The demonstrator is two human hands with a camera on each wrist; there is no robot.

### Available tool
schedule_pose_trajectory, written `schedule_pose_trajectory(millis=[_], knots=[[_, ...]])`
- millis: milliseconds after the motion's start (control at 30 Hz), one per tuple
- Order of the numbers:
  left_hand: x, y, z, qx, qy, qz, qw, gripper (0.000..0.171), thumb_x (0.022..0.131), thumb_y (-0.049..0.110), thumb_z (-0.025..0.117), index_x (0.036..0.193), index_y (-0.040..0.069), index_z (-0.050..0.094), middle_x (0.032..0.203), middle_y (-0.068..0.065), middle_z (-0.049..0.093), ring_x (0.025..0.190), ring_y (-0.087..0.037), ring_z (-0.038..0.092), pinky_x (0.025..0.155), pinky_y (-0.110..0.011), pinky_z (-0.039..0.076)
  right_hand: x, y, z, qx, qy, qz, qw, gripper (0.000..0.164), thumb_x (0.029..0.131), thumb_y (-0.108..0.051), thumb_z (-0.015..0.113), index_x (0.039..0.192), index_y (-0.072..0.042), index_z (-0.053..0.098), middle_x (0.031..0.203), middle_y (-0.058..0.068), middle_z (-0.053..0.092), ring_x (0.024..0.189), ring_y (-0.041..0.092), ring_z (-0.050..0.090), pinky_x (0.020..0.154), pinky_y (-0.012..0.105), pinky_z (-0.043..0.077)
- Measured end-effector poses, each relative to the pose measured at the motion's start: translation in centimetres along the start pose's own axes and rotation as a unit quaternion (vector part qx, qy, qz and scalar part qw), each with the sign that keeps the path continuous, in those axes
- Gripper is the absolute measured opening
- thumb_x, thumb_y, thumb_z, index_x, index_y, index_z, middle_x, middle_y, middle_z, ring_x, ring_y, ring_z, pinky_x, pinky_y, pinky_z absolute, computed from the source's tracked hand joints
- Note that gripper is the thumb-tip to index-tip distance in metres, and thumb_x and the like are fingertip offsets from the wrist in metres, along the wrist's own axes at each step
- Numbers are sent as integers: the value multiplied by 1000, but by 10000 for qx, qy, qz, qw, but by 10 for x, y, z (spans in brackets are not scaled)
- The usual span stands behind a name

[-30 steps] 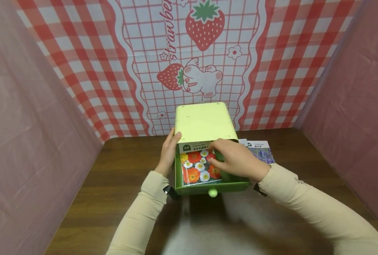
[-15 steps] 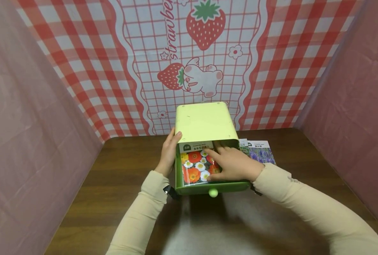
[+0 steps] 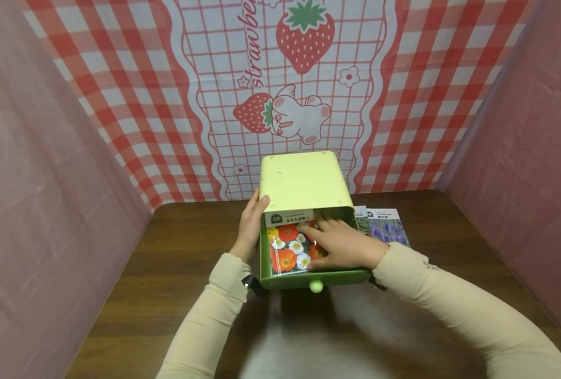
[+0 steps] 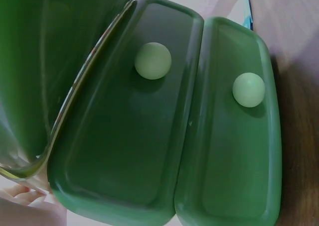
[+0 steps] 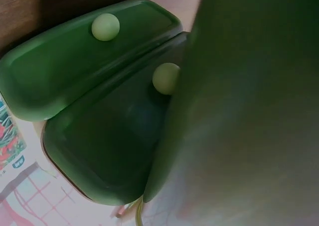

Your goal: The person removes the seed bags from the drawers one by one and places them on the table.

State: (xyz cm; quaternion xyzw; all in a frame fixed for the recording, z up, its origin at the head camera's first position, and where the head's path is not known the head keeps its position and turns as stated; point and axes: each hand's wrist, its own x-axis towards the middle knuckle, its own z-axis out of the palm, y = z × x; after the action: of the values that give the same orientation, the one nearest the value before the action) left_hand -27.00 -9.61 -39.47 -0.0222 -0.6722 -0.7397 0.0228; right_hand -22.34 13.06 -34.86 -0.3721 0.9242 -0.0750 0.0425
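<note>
A pale yellow-green drawer cabinet (image 3: 301, 181) stands on the table with its green top drawer (image 3: 280, 284) pulled out. In the drawer lies a flower seed packet (image 3: 287, 250) printed with orange, red and white poppies. My left hand (image 3: 248, 231) lies along the cabinet's left side, thumb at its front corner. My right hand (image 3: 344, 245) is inside the drawer, fingers spread over the packet's right part and reaching toward the back; the drawer's right portion is hidden under it. Two closed lower drawers (image 4: 119, 126) with round knobs show in the left wrist view.
To the right of the cabinet lie a lavender seed packet (image 3: 387, 227) and another packet (image 3: 362, 218), partly hidden by the cabinet. A red checked strawberry cloth (image 3: 304, 105) hangs behind. Pink cloth (image 3: 508, 131) walls stand on both sides.
My right hand has lowered from the packet's top right edge into the drawer, its fingers spreading out toward the back. The left hand and cabinet stay in place.
</note>
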Motion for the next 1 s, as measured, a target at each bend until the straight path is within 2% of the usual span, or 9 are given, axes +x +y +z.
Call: schedule_pose_trajectory(millis=[300,500,633,767,900,1000], knots=[[1,0,0,32,27,5,10000,68,97,49,51,156,28,26,158,-4,33,132,-24,46,117,-43,33,0,-1,0,292,0,-14,9996,89,83,-53,72,153,-13,34,162,23,12,146,42,24,113,61,31],[1,-1,-1,-21,28,30,10000,68,97,48,52,156,28,26,156,-4,37,129,-25,49,115,-43,35,1,-2,0,463,180,-67,9987,87,82,-44,77,151,-9,38,158,26,25,139,44,36,111,60,35],[0,-1,-1,-25,-24,45,10000,68,97,49,51,156,28,26,157,-4,35,131,-25,46,115,-44,35,1,-3,-1,653,217,-24,9976,83,83,-37,78,150,-8,39,156,25,31,136,43,41,109,57,38],[0,-1,-1,2,-36,36,10000,68,98,49,50,157,27,25,158,-4,32,135,-25,42,116,-44,33,0,-3,0,952,237,81,9951,78,85,-34,76,151,-10,39,153,25,35,135,42,43,108,56,40],[0,-1,-1,-3,-14,38,10000,68,97,49,51,156,27,25,158,-4,33,134,-26,44,116,-44,34,-1,-4,-1,1422,259,234,9892,73,88,-32,73,151,-11,39,152,25,37,137,42,41,108,57,41],[-2,4,-1,-6,-75,28,10000,67,99,47,50,157,26,25,159,-5,31,136,-26,43,116,-44,33,-2,-5,-2,1820,278,364,9822,73,90,-30,71,152,-11,37,149,23,42,131,37,49,105,55,44]])
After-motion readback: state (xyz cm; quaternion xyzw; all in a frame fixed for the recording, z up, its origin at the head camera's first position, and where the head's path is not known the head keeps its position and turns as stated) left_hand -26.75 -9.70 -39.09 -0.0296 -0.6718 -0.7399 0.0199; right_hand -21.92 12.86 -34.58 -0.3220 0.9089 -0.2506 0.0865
